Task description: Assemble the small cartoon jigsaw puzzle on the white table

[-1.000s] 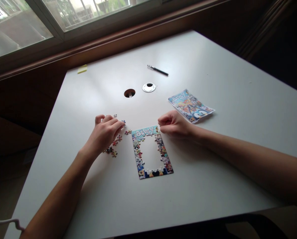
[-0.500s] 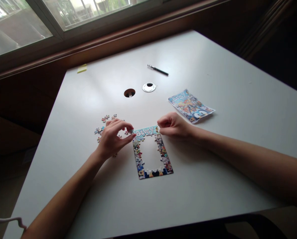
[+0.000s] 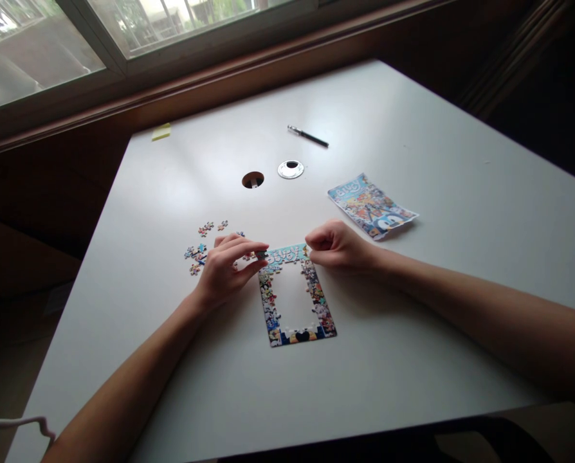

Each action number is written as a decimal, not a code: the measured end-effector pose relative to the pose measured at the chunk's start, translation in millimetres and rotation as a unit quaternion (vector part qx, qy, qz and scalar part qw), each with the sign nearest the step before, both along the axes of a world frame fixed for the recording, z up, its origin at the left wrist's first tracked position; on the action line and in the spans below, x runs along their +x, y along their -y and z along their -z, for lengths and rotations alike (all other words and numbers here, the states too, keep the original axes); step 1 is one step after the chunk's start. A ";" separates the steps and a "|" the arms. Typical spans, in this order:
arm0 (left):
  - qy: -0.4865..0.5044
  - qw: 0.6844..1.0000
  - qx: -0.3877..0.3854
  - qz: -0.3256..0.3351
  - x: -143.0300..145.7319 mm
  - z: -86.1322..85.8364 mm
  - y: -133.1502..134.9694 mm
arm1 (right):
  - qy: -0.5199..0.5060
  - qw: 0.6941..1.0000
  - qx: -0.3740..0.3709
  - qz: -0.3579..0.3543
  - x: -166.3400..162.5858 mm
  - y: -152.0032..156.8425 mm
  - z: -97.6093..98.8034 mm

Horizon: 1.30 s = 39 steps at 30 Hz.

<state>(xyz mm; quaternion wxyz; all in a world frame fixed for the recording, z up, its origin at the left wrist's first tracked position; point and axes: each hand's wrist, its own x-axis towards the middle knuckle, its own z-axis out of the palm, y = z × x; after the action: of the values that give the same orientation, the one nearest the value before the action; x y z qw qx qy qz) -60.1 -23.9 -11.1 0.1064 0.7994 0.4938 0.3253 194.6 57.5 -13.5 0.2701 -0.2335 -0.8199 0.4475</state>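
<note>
A jigsaw puzzle frame (image 3: 271, 315) lies flat on the white table, its border joined and its middle showing bare tabletop. At its upper left corner, my left hand (image 3: 227, 263) pinches a small puzzle piece (image 3: 261, 255) between thumb and forefinger. My right hand (image 3: 336, 245) is closed in a fist at the upper right corner, touching or very near the edge. Its curled fingers hide whatever may be inside. Loose puzzle pieces (image 3: 205, 228) are scattered beyond and left of my left hand, which partly covers them.
A colourful picture sheet (image 3: 372, 206) with curled edges lies beyond my right hand. Farther back are a black pen (image 3: 309, 136), a round metal cover (image 3: 291, 169) and a cable hole (image 3: 253, 180). A yellow note (image 3: 161, 132) sits at the far left edge, below the window.
My left hand has shifted slightly right, bringing its pinched fingers over the frame's upper left corner. My right fist keeps its place, and the whole view has drifted slightly.
</note>
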 end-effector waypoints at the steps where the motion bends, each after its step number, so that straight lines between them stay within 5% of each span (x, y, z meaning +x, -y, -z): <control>1: -0.001 1.000 0.000 0.001 -0.4 1.0 -0.2 | -0.004 1.000 0.023 0.004 -0.5 0.9 0.4; 14: -0.005 0.998 0.044 0.044 2.8 0.4 -0.9 | -0.015 0.933 0.359 0.028 -4.0 16.8 12.1; 30: 0.023 0.993 0.006 0.119 14.5 -9.2 4.0 | -0.032 0.910 0.414 0.008 -7.1 25.2 5.7; 39: 0.057 0.990 -0.028 0.125 16.0 -13.6 5.3 | -0.020 0.872 0.488 -0.026 -3.8 25.5 0.6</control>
<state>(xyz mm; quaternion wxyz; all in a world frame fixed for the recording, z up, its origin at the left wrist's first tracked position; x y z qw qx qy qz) -44.1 -29.2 2.5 0.1962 0.8320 0.3918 0.3403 190.8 32.0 -14.1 0.3547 -0.0419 -0.9340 0.0021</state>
